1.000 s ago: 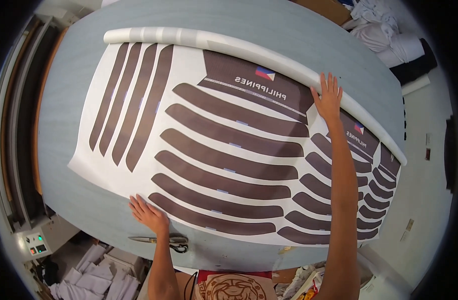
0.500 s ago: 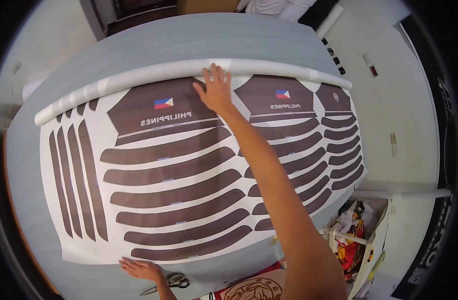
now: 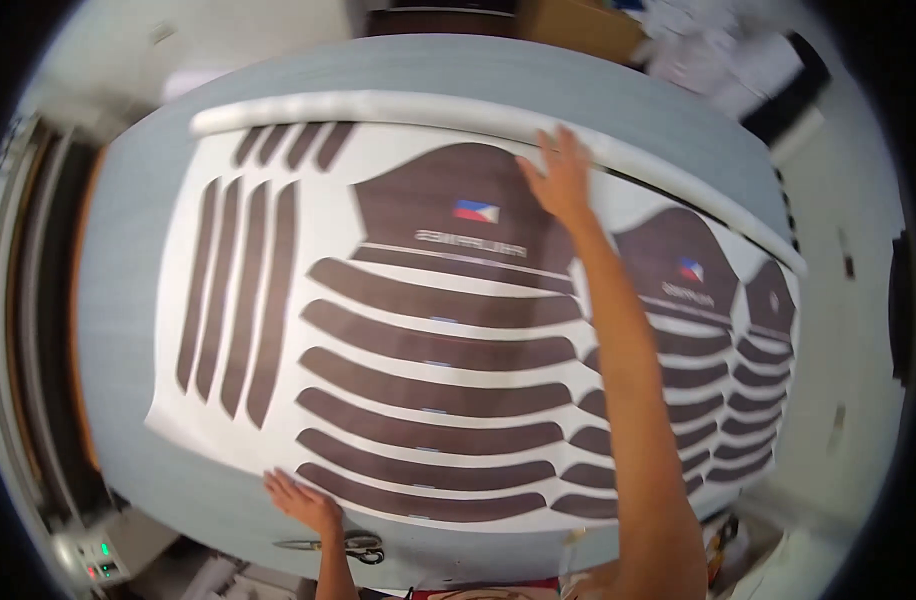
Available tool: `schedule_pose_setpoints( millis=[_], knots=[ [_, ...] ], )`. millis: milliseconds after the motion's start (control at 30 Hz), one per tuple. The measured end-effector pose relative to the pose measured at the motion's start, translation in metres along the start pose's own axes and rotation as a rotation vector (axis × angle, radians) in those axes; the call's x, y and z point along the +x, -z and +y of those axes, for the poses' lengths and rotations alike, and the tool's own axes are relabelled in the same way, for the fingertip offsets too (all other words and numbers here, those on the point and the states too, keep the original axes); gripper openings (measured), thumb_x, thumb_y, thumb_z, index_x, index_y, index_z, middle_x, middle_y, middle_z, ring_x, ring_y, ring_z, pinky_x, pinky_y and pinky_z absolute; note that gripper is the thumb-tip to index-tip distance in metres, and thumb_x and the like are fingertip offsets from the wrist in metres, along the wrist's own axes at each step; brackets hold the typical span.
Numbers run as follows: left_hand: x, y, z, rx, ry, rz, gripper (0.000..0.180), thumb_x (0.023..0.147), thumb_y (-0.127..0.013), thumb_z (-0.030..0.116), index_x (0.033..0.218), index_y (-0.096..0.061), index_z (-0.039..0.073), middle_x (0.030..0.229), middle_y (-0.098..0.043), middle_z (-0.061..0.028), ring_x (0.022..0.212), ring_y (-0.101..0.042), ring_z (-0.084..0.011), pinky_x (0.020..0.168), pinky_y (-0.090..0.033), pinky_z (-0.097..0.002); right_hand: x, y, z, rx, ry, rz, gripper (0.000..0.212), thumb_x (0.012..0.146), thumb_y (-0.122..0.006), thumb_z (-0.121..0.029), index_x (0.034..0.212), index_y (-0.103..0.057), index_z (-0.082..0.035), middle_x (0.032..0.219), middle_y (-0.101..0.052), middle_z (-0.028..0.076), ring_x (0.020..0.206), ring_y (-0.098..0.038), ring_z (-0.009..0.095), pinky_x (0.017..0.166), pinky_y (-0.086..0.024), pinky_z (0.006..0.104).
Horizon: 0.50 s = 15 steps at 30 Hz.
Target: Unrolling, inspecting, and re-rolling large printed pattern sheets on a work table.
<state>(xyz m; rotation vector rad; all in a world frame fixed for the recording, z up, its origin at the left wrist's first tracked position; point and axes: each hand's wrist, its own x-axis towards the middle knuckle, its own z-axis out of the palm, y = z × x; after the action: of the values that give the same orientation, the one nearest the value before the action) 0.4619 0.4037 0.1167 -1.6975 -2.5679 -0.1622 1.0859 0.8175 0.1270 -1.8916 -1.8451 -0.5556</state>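
A wide white paper sheet (image 3: 323, 230) printed with dark brown garment pattern pieces lies over the table, its far side wound into a long white roll (image 3: 408, 104). My right hand (image 3: 561, 175) reaches far forward, fingers spread, with its fingertips at the roll. Below it is a large brown pattern piece (image 3: 418, 200) bearing a small flag and mirrored lettering. At the sheet's near edge my left hand (image 3: 303, 503) lies flat with outstretched fingers. Scissors (image 3: 363, 545) with dark handles rest on the table beside my left wrist, partly hidden by it.
The blue-grey table (image 3: 118, 330) extends around the sheet. A long machine with rollers (image 3: 63, 300) and a lit control box (image 3: 103, 555) stands along the left. Beyond the far edge are a brown cardboard box (image 3: 583, 32) and white bundled material (image 3: 693, 45).
The view has swung left, bringing the machine in. The roll has unwound away from me, uncovering more of the printed pieces' tops. My right hand has gone forward with it; my left stays near the edge.
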Motion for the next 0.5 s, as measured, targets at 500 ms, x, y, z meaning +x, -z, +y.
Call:
schedule_pose_setpoints(
  millis=[500],
  knots=[
    [-0.003,0.014,0.006,-0.086,0.078,0.004,0.054,0.106,-0.039,0.020,0.157,-0.043,0.003,0.168,-0.033,-0.0191,0.157,-0.023,-0.0420,0.125,-0.013,-0.0572,0.072,-0.048,0.024,-0.129,-0.128,-0.363,0.074,0.101,-0.060,-0.047,0.164,-0.033,-0.018,0.169,-0.026,0.021,0.156,-0.024,0.042,0.121,-0.024,0.0667]
  ],
)
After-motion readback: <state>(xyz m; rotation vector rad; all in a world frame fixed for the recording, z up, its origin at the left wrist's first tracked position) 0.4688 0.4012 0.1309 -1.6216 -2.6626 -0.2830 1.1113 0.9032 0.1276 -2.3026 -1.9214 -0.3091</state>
